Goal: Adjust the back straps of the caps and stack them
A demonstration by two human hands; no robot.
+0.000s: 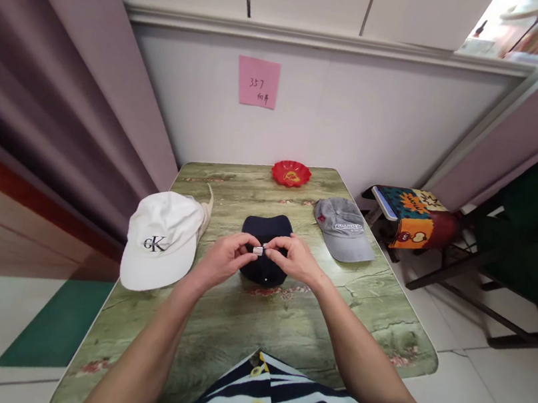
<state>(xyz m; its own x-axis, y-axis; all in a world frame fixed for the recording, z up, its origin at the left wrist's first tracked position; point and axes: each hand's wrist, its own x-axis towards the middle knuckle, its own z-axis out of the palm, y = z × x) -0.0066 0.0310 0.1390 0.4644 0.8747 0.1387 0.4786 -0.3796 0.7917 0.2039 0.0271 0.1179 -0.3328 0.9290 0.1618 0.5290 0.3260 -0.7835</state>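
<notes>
A dark navy cap (268, 226) lies in the middle of the table, its brim pointing away from me. Across its back opening runs a strap with a small silver buckle (258, 251). My left hand (229, 254) pinches the buckle between thumb and fingertips. From the other side, my right hand (294, 257) pinches the dark strap close beside the buckle; the strap is mostly hidden by the fingers. A white cap (161, 239) with black letters sits to the left, its strap end sticking up behind. On the right rests a grey cap (344, 229) with white lettering.
A red scalloped dish (291, 173) stands at the far edge of the green wood-patterned table (229, 330). Behind it is a white wall with a pink note (257, 82). To the right are a cloth-covered stool (413, 216) and a dark chair (537, 235); curtains hang at the left.
</notes>
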